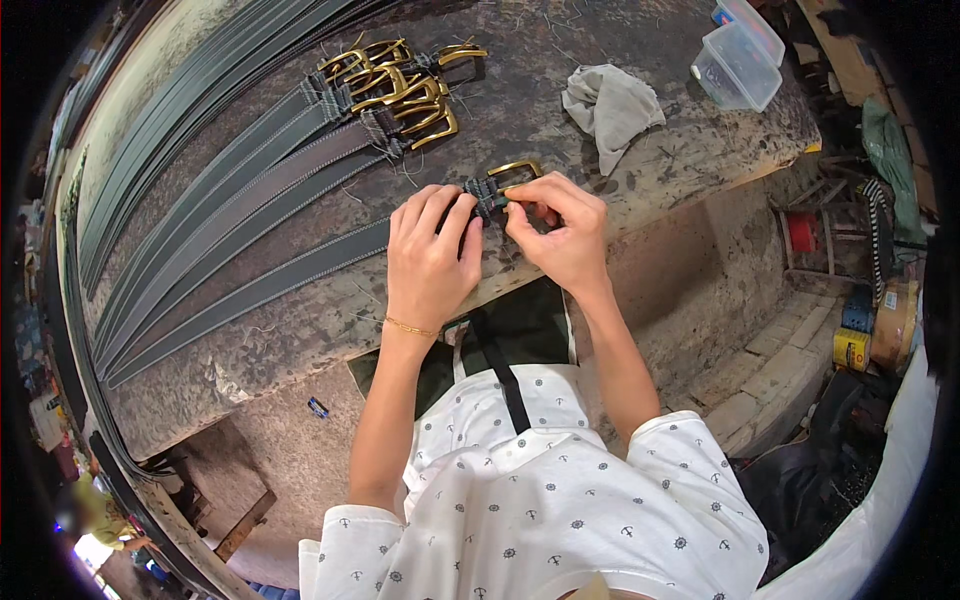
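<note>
A dark grey belt [310, 268] with pale edge stitching lies across the worktable, and its gold buckle [518, 172] is at the right end. My left hand [432, 245] is closed over the belt just left of the buckle end, fingers curled onto it. Beside the buckle, my right hand [565, 225] is closed in a pinch, thumb and forefinger together against the belt's loop end [482, 197]. A tiny greenish bit shows at those fingertips; what it is, I cannot make out. Further back lie several similar belts [265, 165], their gold buckles [400, 90] heaped together.
A grey cloth [612, 110] lies crumpled on the worn, stained worktable [530, 80]. Near its right corner stands a clear plastic box [738, 68]. More dark straps [190, 100] are stacked at the back left. A stool [815, 235] is on the floor at right.
</note>
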The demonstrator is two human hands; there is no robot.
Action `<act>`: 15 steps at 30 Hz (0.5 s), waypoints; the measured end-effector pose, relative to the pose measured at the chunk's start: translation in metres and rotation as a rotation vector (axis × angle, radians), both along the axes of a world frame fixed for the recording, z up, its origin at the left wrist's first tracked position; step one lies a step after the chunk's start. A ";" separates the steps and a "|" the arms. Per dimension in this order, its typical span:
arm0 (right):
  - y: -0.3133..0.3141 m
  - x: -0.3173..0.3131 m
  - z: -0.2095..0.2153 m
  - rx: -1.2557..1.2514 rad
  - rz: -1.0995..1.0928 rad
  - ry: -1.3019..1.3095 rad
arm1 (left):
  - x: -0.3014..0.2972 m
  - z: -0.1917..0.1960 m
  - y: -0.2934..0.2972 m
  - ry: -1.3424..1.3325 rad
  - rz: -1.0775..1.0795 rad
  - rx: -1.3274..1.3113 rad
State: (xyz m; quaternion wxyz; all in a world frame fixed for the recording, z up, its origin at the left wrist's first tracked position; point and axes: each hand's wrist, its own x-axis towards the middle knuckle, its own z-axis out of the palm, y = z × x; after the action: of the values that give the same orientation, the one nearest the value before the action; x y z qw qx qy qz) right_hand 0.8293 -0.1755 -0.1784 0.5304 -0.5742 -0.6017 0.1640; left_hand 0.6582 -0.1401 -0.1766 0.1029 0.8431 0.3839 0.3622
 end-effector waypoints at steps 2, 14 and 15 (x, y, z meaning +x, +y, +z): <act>0.000 0.002 -0.001 -0.041 -0.021 0.110 | 0.001 0.002 -0.001 -0.002 0.004 -0.011; 0.003 0.006 -0.010 -0.047 -0.008 0.467 | -0.002 0.008 0.003 -0.089 0.009 -0.161; 0.003 0.006 -0.010 -0.044 -0.005 0.466 | -0.002 0.007 0.003 -0.090 0.011 -0.158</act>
State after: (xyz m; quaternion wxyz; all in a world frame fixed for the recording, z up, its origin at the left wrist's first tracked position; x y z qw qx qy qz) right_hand 0.8358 -0.1722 -0.1879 0.6427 -0.5338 -0.4577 0.3040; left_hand 0.6558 -0.1367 -0.1700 0.1842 0.8130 0.4110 0.3690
